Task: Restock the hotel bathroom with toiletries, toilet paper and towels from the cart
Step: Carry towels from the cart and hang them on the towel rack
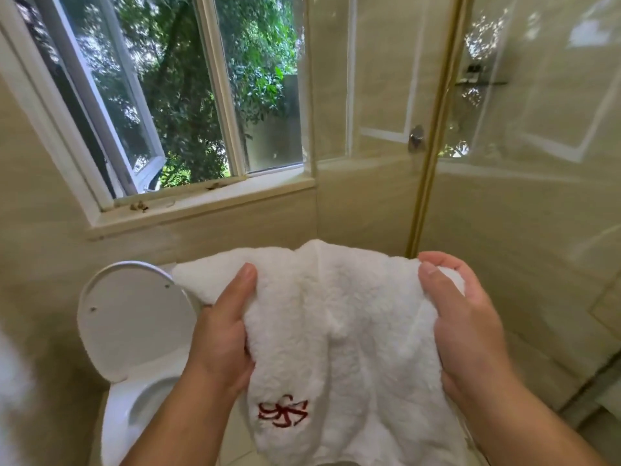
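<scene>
You have the towel (pixel 336 331) stretched just right of the toilet (pixel 134 317), left hand (pixel 223 334) and right hand (pixel 467 327) both with fingers (pixel 450 264) clenched on its upper edge, its length hanging down.

"Is it bright where you are looking?"

"Yes. I see daylight coming in through the window (pixel 188 95). There are hardly any dark shadows."

"Any glare?"

"The glass door (pixel 537 196) shines with pale reflections and sparkly spots. The towel (pixel 336 331) is very white, but I can see its fuzz."

"Is it sharp?"

"A bit soft. Straight lines bend near the edges, and a white blob (pixel 13 381) on the left is all blurry."
</scene>
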